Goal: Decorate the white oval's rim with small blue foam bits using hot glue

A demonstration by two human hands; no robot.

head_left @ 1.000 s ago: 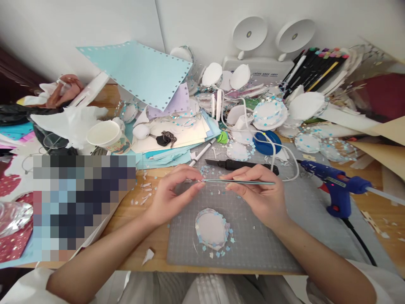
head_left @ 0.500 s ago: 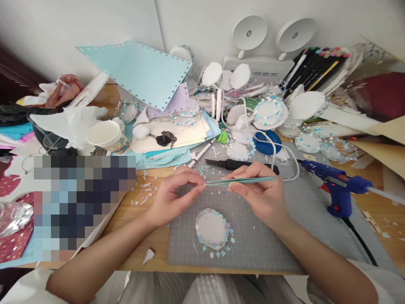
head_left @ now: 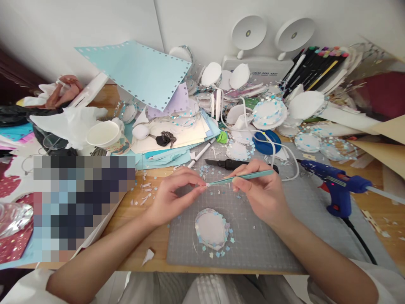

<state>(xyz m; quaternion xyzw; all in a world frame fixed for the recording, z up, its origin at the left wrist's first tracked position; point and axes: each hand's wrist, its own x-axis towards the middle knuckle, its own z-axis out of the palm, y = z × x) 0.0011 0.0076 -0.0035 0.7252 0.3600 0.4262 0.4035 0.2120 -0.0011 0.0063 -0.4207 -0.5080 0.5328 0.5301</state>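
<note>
Light teal tweezers (head_left: 243, 177) are gripped between the thumb and fingers of my right hand (head_left: 261, 194), their tips pointing left. My left hand (head_left: 174, 196) pinches at those tips, where a tiny pale flower-shaped piece (head_left: 208, 185) shows; whether fingers or tweezers bear it I cannot tell. Below both hands, a white disc ringed with small blue and pale flower pieces (head_left: 211, 230) lies on the grey cutting mat (head_left: 259, 249). Loose blue flower bits (head_left: 207, 169) are scattered just beyond my fingertips.
A black utility knife (head_left: 226, 164) lies behind my right hand. On the right is a blue glue gun (head_left: 335, 181) with its cord. Paper sheets (head_left: 177, 131), keys (head_left: 166, 138), a paper cup (head_left: 107, 137) and several decorated discs (head_left: 270, 112) crowd the back.
The tweezers have tilted a little, and their arms now look pressed closer together. The pale piece at the tips shows more clearly. My left hand has barely moved.
</note>
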